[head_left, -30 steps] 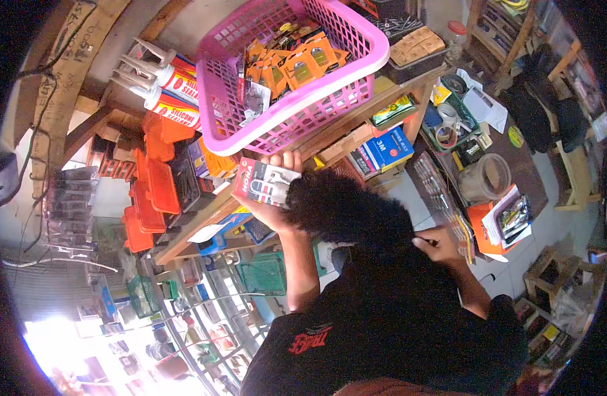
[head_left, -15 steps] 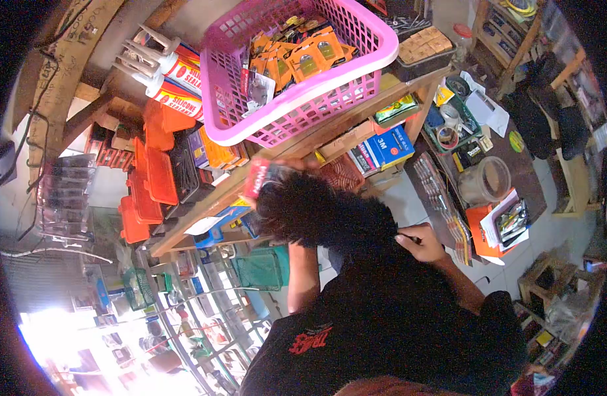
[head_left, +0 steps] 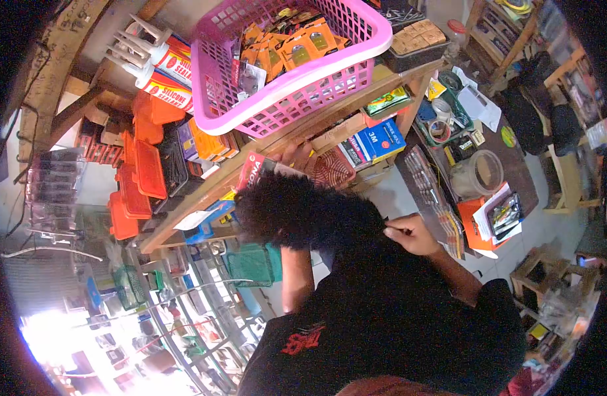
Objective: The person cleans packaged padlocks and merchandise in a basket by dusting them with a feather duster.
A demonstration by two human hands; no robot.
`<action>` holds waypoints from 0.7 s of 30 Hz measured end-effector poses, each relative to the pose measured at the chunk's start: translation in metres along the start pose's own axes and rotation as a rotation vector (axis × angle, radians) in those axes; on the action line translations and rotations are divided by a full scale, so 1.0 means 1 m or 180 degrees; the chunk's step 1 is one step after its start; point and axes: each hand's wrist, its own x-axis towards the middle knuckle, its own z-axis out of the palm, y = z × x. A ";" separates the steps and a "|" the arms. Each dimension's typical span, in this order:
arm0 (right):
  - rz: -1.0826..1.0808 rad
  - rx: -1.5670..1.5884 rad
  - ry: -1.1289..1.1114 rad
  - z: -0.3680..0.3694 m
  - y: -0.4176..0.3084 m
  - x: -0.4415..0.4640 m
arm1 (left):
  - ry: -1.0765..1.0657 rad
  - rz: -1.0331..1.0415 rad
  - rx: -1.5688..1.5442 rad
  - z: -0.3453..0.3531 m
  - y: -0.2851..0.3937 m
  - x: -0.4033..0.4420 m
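Observation:
My left hand (head_left: 298, 157) holds a red-and-white packet (head_left: 254, 169), its fingers showing behind the packet's edge and the rest of the hand hidden. Over the packet's lower part lies a fluffy black duster (head_left: 297, 208), which runs back toward my right hand (head_left: 414, 235). That hand is closed, thumb and fingers pinched at the duster's thin end. Just above the packet stands a pink basket (head_left: 284, 86) of orange packets (head_left: 297, 53) on a wooden shelf (head_left: 204, 195).
Silicone sealant tubes (head_left: 168, 92) and orange bins (head_left: 150, 168) are at the left. A blue 3M box (head_left: 381, 140) sits under the shelf edge. At the right, a dark table bears a clear tub (head_left: 478, 175) and a green basket (head_left: 465, 119).
The packet was fully in view, then blurred and partly covered as the black duster moved left over it. My right hand has moved slightly left. The whole view has shifted a little.

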 end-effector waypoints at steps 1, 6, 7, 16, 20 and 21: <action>0.0059 0.0072 0.0187 0.002 0.000 0.003 | 0.0045 -0.0114 0.0045 -0.004 0.000 0.001; 0.0111 -0.0204 -0.0132 -0.005 -0.006 0.004 | 0.0355 0.0394 -0.0304 0.033 0.013 -0.009; 0.0136 -0.0152 -0.0071 -0.003 -0.007 0.001 | 0.0354 0.0400 -0.0339 0.029 0.013 -0.009; 0.0168 0.0026 0.0155 -0.002 -0.005 0.000 | 0.0540 0.0267 -0.0309 0.043 0.021 -0.018; 0.0574 0.0040 -0.0236 -0.008 -0.015 0.000 | 0.0904 0.0210 -0.0704 0.022 0.013 -0.018; 0.0455 0.0048 -0.0236 -0.007 -0.020 0.001 | 0.0809 0.0294 -0.0987 -0.001 0.003 -0.019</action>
